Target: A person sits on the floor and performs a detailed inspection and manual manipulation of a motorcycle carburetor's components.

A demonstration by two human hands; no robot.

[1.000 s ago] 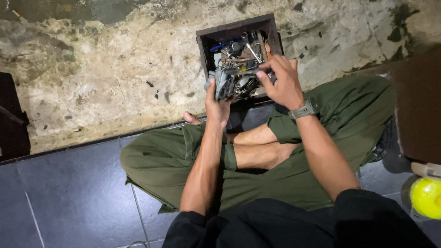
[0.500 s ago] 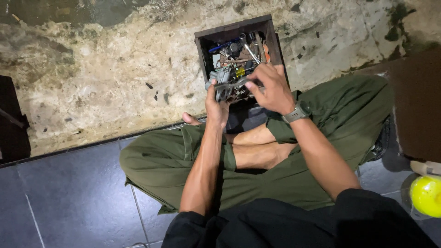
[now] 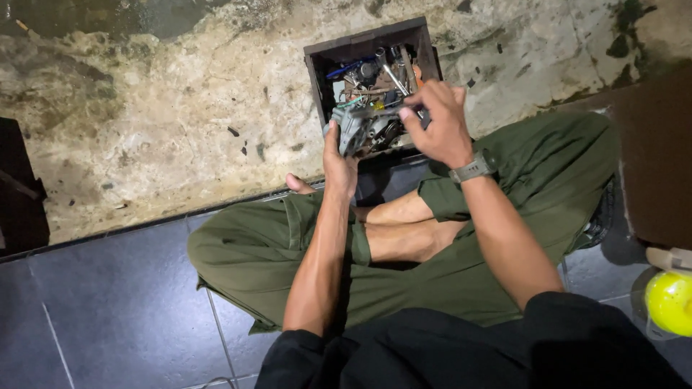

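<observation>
I sit cross-legged in green trousers on dark floor tiles. In front of my knees stands a dark wooden box full of metal tools and parts. My left hand holds a grey metal part over the near end of the box. My right hand, with a grey watch on the wrist, grips the same part from the right side. A screwdriver and a blue-handled tool lie among the clutter in the box.
Rough, stained concrete ground stretches beyond the tiles. A dark object sits at the left edge, a brown board at the right, and a yellow round object at the lower right.
My right hand has come down from the far side of the box onto the grey part that my left hand holds. The part now sits a little higher, between both hands.
</observation>
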